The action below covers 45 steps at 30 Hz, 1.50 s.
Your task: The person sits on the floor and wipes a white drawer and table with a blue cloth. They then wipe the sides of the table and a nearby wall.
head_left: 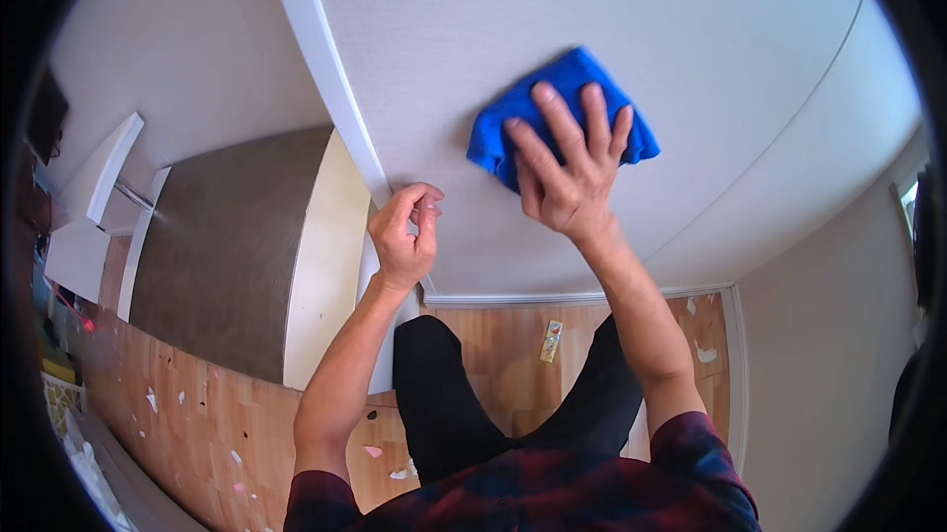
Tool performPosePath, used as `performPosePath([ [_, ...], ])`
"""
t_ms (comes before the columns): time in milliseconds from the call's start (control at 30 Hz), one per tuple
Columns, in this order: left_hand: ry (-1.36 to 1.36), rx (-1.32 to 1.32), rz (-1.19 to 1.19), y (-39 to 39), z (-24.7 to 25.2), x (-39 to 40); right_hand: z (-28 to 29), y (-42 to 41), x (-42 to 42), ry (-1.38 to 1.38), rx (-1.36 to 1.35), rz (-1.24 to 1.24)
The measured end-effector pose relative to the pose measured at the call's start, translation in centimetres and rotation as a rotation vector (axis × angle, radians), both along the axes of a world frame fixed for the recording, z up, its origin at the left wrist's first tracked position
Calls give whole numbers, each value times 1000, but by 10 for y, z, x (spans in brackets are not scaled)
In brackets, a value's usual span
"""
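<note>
My right hand [573, 169] presses a folded blue cloth [584, 70] flat against a pale grey wall panel [459, 29]. Its fingers are spread over the cloth, and the thumb lies at the lower edge. My left hand [407, 236] hovers by the white vertical trim [333, 51] at the panel's left side. Its fingers are loosely curled, and nothing shows in them. Whether it touches the trim or panel, I cannot tell.
To the left stands a cabinet-like unit with a dark brown face [222, 251] and a cream side [329, 258]. White baseboard [518, 300] runs below the panel. On the wood floor [200, 399] lie paper scraps and a small yellow packet [551, 341] between my legs.
</note>
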State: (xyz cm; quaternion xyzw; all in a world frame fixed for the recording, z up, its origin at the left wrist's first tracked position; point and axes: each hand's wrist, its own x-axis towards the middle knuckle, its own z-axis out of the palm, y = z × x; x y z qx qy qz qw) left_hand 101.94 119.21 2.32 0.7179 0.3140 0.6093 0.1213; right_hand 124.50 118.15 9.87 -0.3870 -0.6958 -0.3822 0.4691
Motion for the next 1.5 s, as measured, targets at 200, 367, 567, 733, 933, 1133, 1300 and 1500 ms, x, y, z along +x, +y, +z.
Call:
performPosePath([
  [200,124,12,-44,-2,1,4,-71,-3,3,-90,-69,-15],
  [367,258,-196,-138,-9,-4,17,-176,-26,22,-258,-285,-16],
  [567,480,-203,-157,-10,-19,25,-198,-41,31,-138,-336,-102],
  [733,362,-362,-208,-12,-18,24,-100,-23,22,185,-123,-129],
  [933,363,-348,-216,-12,-18,29,-75,-27,54,462,-32,-236],
  [1133,345,-303,-237,-16,-13,33,-159,-43,6,566,-173,-199],
  [1300,311,-352,-234,-14,-17,31,-95,-30,4,303,-143,-133],
  [1500,293,-378,-238,-15,-12,35,-33,-20,95,504,73,-289],
])
